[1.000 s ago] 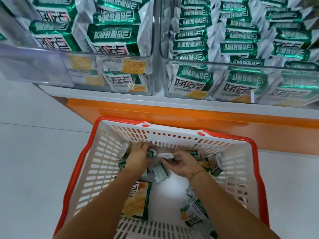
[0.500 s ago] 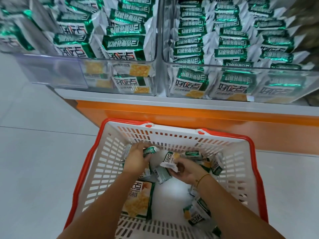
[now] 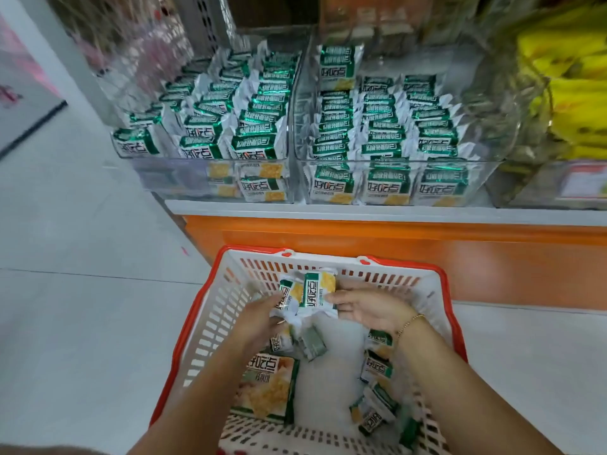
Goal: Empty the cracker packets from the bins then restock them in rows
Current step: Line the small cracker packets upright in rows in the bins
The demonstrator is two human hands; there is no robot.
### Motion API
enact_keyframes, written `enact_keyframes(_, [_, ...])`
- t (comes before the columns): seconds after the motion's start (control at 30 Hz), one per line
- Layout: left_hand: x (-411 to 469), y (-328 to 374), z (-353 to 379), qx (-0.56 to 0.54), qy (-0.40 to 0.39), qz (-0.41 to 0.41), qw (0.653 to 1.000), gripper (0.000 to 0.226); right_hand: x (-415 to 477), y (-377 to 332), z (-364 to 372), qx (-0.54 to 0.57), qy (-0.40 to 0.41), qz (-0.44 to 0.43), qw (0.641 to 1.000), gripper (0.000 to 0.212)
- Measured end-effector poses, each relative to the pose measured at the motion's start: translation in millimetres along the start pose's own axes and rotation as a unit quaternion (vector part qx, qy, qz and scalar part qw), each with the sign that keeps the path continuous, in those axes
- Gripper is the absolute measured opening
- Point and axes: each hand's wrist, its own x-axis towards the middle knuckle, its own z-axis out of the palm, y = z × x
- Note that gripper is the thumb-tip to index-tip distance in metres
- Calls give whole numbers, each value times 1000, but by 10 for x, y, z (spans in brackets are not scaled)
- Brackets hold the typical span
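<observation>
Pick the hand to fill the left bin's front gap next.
Left, likely: left hand grips a packet and is nearer the left bin; right hand, also holding one, would reach across.

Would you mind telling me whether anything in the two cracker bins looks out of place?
Yes: in the right bin, one packet at the back of the left row stands upright, face showing, well above the rows in front of it. Rows in the left bin look skewed, less even than the right's.

1 head-worn view, facing forward and down, close above the basket (image 3: 210,326), bins (image 3: 164,178) just ahead
</observation>
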Motion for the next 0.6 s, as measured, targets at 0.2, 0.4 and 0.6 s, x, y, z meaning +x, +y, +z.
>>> enact_keyframes(0.2, [-405,308,156,-18,-50,81,995,20,-212,-234,305,-50,20,-59,997,36])
enact_keyframes(0.4, [-880,715,136,138,-98,197,966,53,-553,-491,575,-191,30,-138,971,25])
enact_keyframes(0.6, [-1269,1107,199,281,-118,288,908,44,-903,-746,815,-372,115,-246,888,30])
